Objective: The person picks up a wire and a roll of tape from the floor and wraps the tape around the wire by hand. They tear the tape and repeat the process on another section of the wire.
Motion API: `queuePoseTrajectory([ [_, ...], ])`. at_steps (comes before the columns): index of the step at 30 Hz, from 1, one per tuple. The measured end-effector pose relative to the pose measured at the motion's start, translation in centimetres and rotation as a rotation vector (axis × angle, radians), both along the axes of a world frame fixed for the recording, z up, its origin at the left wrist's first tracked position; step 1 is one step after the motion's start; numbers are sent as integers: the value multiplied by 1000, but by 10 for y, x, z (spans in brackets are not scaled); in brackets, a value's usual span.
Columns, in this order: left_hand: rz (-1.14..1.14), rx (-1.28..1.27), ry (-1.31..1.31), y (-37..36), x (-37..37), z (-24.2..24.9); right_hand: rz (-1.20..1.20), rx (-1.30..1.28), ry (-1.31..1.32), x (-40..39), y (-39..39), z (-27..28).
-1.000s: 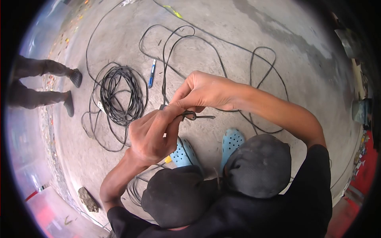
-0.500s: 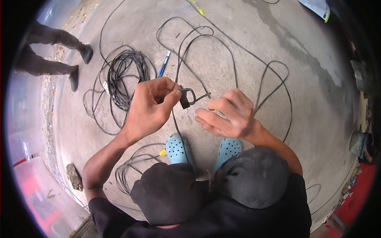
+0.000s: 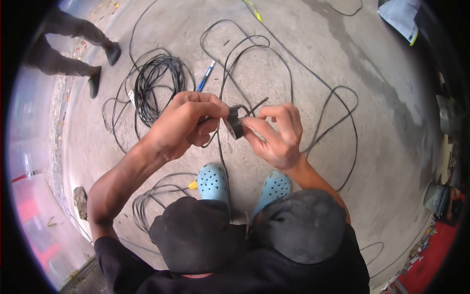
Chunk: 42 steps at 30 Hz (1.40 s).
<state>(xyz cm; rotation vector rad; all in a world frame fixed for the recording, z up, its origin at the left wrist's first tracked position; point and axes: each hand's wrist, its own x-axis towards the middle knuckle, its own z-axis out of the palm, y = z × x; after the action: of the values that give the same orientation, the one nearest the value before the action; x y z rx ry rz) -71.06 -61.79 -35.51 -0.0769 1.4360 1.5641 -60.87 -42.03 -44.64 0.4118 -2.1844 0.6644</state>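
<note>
Above the floor, my left hand (image 3: 188, 122) pinches a black cable (image 3: 258, 104) and the edge of a small black roll, which looks like tape (image 3: 235, 125). The cable makes a small loop over the roll, and its short end points up to the right. My right hand (image 3: 279, 134) has its thumb and fingertips closed on the right side of the same roll. Part of the cable is hidden behind my left fingers.
A coil of black cable (image 3: 159, 81) lies at the left, beside a blue tool (image 3: 206, 76). Loose cable loops cross the concrete floor (image 3: 382, 147). A person's legs (image 3: 73, 24) stand upper left. A yellow connector (image 3: 193, 184) lies near my light blue clogs (image 3: 213, 182).
My right hand has moved left and taken hold of the roll. The roll has turned, and the cable end now points more steeply upward.
</note>
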Motion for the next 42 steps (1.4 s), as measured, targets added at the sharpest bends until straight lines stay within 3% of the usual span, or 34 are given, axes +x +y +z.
queuePoseTrajectory([
  [11, -4, 3, -47, 9, 4, 7, 60, -62, 97, 6, 8, 12],
  [26, -15, 28, -100, 15, 6, 13, 175, 112, 138, 8, 13, 1],
  [35, -16, -17, -77, 21, 9, 16, 84, 23, 113, 3, 12, 20],
  [42, -90, -58, -29, 19, 7, 6, 212, 37, 116, -3, 17, 30],
])
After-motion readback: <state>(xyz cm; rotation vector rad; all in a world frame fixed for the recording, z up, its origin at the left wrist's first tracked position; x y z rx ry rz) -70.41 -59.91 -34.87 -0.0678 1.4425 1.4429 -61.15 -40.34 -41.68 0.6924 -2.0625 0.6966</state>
